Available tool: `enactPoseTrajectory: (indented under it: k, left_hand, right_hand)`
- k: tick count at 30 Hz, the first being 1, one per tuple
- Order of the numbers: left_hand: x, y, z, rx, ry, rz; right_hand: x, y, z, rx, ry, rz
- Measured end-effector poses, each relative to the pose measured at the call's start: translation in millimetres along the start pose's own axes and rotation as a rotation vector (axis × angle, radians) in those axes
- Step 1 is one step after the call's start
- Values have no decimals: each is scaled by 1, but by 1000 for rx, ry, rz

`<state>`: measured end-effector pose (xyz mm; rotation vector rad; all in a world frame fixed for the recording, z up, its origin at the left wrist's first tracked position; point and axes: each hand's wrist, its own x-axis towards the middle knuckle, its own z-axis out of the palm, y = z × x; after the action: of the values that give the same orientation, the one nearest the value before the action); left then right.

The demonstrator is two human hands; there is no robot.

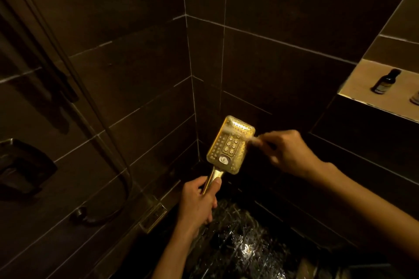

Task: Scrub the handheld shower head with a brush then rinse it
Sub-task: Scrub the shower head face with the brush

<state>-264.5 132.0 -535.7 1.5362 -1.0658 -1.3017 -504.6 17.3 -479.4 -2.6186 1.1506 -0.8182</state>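
Gold shower head [230, 145], flat rectangle with rounded corners, face up toward camera, held out over the wet floor [244, 240] near the wall corner. Face is shiny metal, rows of small round nozzles, six bigger ringed ones in the middle, white button near the neck. Left hand [199, 201] wrapped around the gold handle, thumb on top. Right hand [288, 152] pinches a thin pale brush [253, 140], motion-blurred, lying across the upper face; bristle contact unclear. Dark matte wall tiles [140, 75], pale grout. Floor glossy black, veined stone. Dark hose [127, 179] loops at left. Metal slot drain [153, 216] at the wall base. Dark bottle [385, 81] stands in a lit beige niche [362, 88].
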Motion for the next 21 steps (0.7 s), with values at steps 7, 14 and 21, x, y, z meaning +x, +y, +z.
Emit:
enactPoseTrajectory:
  k: [7,14,21]
  left_hand:
    - [-4,1,1,-32,-16,-17]
    - [-7,5,1,-72,-28,-36]
    - [-10,5,-1,-71,-22,-53]
  right_hand:
    - [-1,1,-5,-42,76,61]
    - [-6,7,-13,-67,67,85]
    - [-10,4,-22,-79,-28,22]
